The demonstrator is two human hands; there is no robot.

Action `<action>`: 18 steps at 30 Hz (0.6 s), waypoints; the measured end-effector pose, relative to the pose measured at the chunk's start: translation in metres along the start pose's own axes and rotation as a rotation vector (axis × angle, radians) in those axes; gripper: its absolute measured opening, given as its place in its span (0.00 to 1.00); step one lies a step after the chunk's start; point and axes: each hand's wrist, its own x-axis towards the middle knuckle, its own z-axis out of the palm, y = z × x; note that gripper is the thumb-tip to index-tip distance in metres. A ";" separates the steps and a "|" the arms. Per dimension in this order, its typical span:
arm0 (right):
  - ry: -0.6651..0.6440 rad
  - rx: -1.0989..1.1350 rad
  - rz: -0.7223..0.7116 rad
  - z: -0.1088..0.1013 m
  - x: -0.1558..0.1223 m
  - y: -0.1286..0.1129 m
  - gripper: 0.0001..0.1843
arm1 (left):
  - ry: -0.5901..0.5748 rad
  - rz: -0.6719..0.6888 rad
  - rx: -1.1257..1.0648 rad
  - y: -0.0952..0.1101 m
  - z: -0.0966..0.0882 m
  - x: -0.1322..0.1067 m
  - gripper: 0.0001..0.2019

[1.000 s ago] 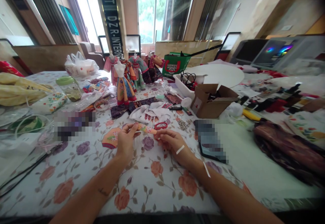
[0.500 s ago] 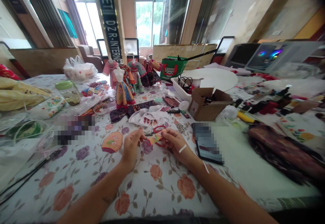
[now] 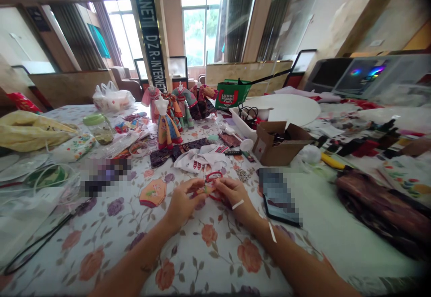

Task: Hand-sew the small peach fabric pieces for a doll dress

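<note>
My left hand (image 3: pixel 182 202) and my right hand (image 3: pixel 233 192) meet over the flowered tablecloth (image 3: pixel 208 252), both pinching a small orange patterned fabric piece (image 3: pixel 206 189) between their fingertips. Red-handled scissors (image 3: pixel 213 177) lie just beyond the fabric, partly hidden by my fingers. An orange hexagonal fabric patch (image 3: pixel 153 193) lies flat to the left of my left hand. White fabric (image 3: pixel 198 159) is bunched behind the scissors.
Small dress forms in costumes (image 3: pixel 167 124) stand at the back. An open cardboard box (image 3: pixel 279 142), a white tray (image 3: pixel 243 120), a green basket (image 3: pixel 233 95), a lidded jar (image 3: pixel 97 128), a dark phone (image 3: pixel 279 194) and brown cloth (image 3: pixel 384 200) crowd the table.
My hands have drawn closer together, gathering the fabric piece from a stretched strip into a small bunch. The camera has tipped slightly.
</note>
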 end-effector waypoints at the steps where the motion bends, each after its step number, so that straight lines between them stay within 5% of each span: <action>1: 0.009 0.014 0.015 0.000 0.000 0.000 0.22 | 0.010 -0.013 -0.023 -0.002 0.000 0.001 0.16; 18: -0.003 0.075 0.019 0.002 0.000 0.006 0.18 | -0.023 -0.280 -0.299 0.005 -0.009 0.011 0.19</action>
